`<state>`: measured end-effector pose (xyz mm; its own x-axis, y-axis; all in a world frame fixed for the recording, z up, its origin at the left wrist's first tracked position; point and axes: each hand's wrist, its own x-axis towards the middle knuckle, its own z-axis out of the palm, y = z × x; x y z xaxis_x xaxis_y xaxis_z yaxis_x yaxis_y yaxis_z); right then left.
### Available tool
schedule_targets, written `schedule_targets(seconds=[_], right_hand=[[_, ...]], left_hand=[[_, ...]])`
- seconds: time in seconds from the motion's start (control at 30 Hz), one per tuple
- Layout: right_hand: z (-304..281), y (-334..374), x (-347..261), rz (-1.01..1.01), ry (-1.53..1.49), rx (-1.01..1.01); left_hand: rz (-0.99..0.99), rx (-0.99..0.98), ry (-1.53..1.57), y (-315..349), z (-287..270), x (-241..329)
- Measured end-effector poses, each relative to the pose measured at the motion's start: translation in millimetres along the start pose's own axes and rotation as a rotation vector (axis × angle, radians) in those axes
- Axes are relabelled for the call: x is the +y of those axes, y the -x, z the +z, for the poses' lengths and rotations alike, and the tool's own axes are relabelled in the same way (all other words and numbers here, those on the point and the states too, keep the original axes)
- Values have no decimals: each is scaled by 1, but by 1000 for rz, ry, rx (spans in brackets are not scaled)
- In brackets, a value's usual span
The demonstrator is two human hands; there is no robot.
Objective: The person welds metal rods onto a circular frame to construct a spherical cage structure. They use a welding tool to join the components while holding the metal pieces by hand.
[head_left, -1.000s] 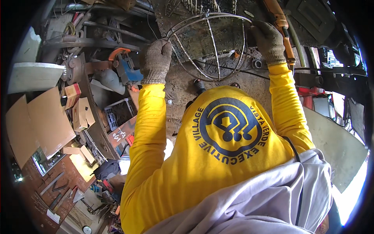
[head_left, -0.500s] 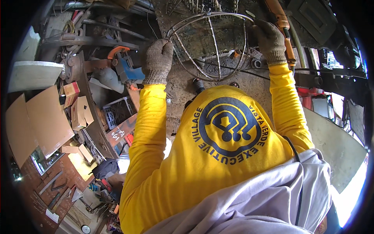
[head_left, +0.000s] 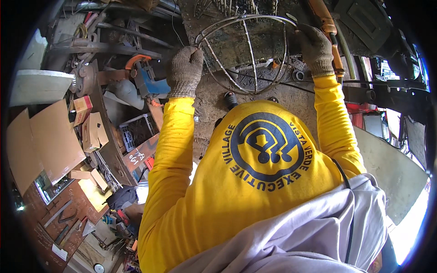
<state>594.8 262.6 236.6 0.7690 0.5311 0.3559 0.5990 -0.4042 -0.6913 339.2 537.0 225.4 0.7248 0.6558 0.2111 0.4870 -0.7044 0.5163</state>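
Person's L hand & R hand, both gloved, grip opp. sides of round wire frame, held over near edge of bench; orange tool at bench's R side.

We count two gloved hands, one wire frame with three ribs showing, and two feet. Around us: one orange-bodied tool, one white crate, one red-and-tan box, one round white dial; loose hand tools too cluttered for us to tally.
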Motion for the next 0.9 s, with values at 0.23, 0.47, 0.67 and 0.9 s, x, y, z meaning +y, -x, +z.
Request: schedule_targets(seconds=[0.23, 0.47, 0.67, 0.9], right_hand=[[2, 3, 1, 12, 2, 2], [4, 10, 2, 34, -55, -4], [1, 9, -3, 39, -41, 18], [2, 16, -2, 69, -91, 3]], left_hand=[[15, 12, 67, -1, 2, -2], [-37, 0, 133, 3, -1, 6], [-14, -15, 93, 2, -1, 5], [-66, -21, 98, 2, -5, 9]])
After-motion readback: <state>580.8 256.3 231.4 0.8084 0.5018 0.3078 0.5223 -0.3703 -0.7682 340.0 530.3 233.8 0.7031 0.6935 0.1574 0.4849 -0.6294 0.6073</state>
